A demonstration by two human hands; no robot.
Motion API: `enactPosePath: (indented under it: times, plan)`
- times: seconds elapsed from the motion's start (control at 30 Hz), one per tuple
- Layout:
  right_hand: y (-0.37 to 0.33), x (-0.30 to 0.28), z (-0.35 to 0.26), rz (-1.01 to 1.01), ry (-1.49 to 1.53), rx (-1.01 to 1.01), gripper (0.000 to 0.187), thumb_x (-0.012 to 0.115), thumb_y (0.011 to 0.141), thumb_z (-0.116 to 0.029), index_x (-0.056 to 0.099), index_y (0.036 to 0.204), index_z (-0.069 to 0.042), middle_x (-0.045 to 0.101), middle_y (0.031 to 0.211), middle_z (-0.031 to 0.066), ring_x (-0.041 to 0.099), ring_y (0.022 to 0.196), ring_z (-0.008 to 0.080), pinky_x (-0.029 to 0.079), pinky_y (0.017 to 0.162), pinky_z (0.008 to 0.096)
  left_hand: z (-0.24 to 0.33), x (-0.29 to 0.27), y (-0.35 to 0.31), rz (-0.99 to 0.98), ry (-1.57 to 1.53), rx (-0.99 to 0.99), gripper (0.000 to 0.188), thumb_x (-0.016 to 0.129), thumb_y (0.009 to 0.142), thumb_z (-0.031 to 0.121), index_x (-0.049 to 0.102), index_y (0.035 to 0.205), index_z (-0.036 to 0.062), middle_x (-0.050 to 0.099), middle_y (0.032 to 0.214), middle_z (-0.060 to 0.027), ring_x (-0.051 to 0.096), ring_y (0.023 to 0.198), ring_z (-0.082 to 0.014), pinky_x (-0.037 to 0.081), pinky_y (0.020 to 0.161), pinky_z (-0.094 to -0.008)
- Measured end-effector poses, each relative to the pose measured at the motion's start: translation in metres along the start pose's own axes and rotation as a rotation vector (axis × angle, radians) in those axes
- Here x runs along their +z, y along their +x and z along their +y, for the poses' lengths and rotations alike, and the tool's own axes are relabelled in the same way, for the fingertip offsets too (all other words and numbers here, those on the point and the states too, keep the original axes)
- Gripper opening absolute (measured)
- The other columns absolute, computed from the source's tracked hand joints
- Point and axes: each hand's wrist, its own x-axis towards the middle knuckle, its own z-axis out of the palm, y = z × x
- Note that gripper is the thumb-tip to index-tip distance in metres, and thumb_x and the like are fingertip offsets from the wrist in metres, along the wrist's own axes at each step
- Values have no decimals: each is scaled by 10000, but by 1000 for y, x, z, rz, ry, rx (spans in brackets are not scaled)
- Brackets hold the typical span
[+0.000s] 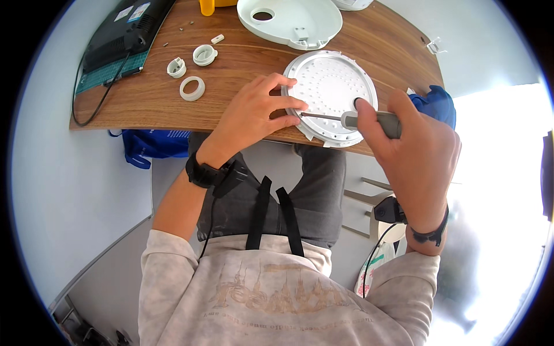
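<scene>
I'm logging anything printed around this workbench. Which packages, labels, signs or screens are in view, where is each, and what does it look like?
Stickers: on the dark device at the table's far left corner; small pale rectangles.
Cutting mat: under that device; green, with a pale printed grid.
Bag: low on the floor by the right forearm; white, with red and green print.
Blue bag: under the table's left edge; faint printing.
No screens or signs show.

Table: wooden tabletop (173, 104) with a brown grain, spanning ten to two o'clock.
Floor: pale, smooth grey floor (69, 190) at nine o'clock.
Light: strong glare (502, 173) at three o'clock (washes out detail there).
Bag: blue bag (147, 147) under the table edge.
</scene>
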Motion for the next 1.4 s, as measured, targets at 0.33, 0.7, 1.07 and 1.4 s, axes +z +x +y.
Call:
enactPosePath:
  times: [0.33,0.7,1.07,1.4]
  plan:
    - [8,3,26,-91,259,-103,276,776,879,-256,604,984,-67,624,661,98,600,545,305,467,518,370,-1,2,0,-5,15,13,256,804,829,226,802,1085,244,600,1275,-37,585,1114,-239,501,931,-367]
    - [23,2,50,-297,539,82,297,804,820,-101,611,1040,-50,673,839,63,630,689,181,501,629,296,-3,1,-1,2,23,29,284,816,822,224,801,1104,260,606,1273,-36,583,1093,-222,508,910,-353]
    - [8,8,48,-136,749,116,306,769,814,20,605,1067,-33,650,1031,79,638,825,165,536,707,269,-3,1,-2,-12,45,20,277,812,833,243,799,1108,220,601,1289,-30,582,1095,-223,507,905,-351]
    - [-19,7,43,-131,773,157,258,759,875,-2,608,1085,-21,675,1039,111,681,904,220,570,786,304,-2,2,-1,-10,41,3,262,811,835,253,801,1097,255,592,1296,-21,583,1112,-225,518,922,-357]
